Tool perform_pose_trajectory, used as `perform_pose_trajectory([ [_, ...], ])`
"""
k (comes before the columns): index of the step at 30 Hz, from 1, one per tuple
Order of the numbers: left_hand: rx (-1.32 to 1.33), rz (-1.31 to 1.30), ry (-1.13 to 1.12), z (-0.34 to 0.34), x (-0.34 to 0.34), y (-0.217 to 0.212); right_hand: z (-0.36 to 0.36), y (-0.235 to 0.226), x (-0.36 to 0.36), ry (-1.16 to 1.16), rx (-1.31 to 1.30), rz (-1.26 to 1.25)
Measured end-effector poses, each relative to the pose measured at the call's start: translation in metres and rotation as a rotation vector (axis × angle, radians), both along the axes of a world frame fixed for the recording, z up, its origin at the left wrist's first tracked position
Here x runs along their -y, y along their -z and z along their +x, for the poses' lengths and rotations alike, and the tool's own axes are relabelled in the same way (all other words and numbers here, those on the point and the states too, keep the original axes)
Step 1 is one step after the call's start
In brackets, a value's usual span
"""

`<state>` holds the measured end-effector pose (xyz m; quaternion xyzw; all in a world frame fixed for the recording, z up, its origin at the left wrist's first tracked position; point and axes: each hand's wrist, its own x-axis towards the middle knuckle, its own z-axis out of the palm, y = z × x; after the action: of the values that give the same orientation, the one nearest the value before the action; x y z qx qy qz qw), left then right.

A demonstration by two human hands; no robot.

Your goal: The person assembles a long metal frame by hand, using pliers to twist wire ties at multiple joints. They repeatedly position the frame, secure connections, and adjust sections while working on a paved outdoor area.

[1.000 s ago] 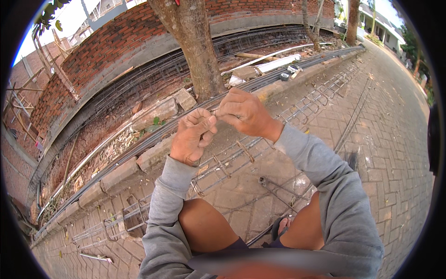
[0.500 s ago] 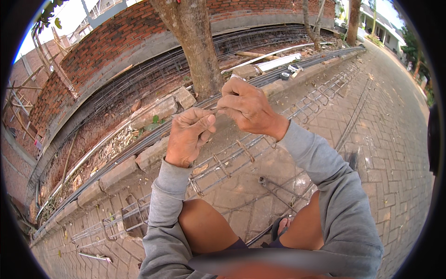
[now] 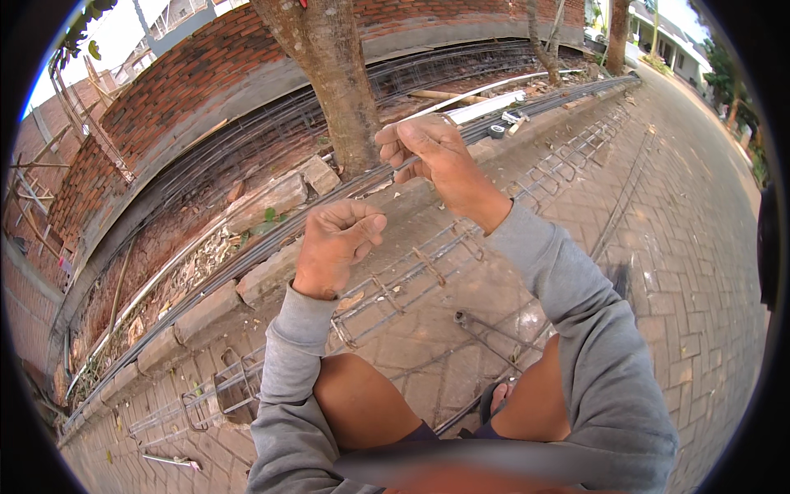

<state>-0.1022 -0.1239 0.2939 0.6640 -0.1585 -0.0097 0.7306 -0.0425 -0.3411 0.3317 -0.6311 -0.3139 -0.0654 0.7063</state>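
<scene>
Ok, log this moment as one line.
left hand: curled | right hand: curled, apart from left | anything held: unclear | rebar cage: on paving

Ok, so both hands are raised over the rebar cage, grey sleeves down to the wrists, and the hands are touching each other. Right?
Not quite: the hands aren't touching. The head view shows a clear gap between the left hand and right hand. Both are raised over the rebar cage, grey sleeves down to the wrists.

the sleeves point(image 3: 547, 267) are soft, dull cloth. the cage point(image 3: 429, 267) is rough, dull metal. the paving point(image 3: 691, 329) looks dull and gritty. the wall point(image 3: 206, 103) is rough brick. the trunk point(image 3: 333, 82) has bumpy bark.
</scene>
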Motion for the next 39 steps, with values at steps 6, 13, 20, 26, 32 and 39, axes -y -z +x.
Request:
perform_pose_trajectory([
  [6, -0.030, 0.031, -0.070, 0.004, -0.003, 0.000, 0.001, -0.006, 0.023, -0.032, 0.477, -0.503],
  [13, 0.059, 0.084, 0.016, 0.003, 0.002, 0.003, 0.009, 0.001, 0.018, 0.047, 0.679, -0.582],
  [20, -0.115, -0.161, -0.124, 0.008, -0.005, 0.000, -0.003, 0.007, 0.012, 0.288, 0.562, -0.411],
  [26, -0.127, -0.220, -0.167, 0.011, -0.003, 0.005, 0.000, 0.026, -0.014, 0.384, 0.841, -0.362],
  [32, -0.100, -0.273, -0.167, 0.012, -0.003, 0.007, -0.002, 0.034, -0.023, 0.445, 0.726, -0.368],
  [39, -0.088, -0.236, -0.216, 0.013, -0.003, 0.009, 0.006, 0.037, -0.022, 0.551, 0.991, -0.421],
])
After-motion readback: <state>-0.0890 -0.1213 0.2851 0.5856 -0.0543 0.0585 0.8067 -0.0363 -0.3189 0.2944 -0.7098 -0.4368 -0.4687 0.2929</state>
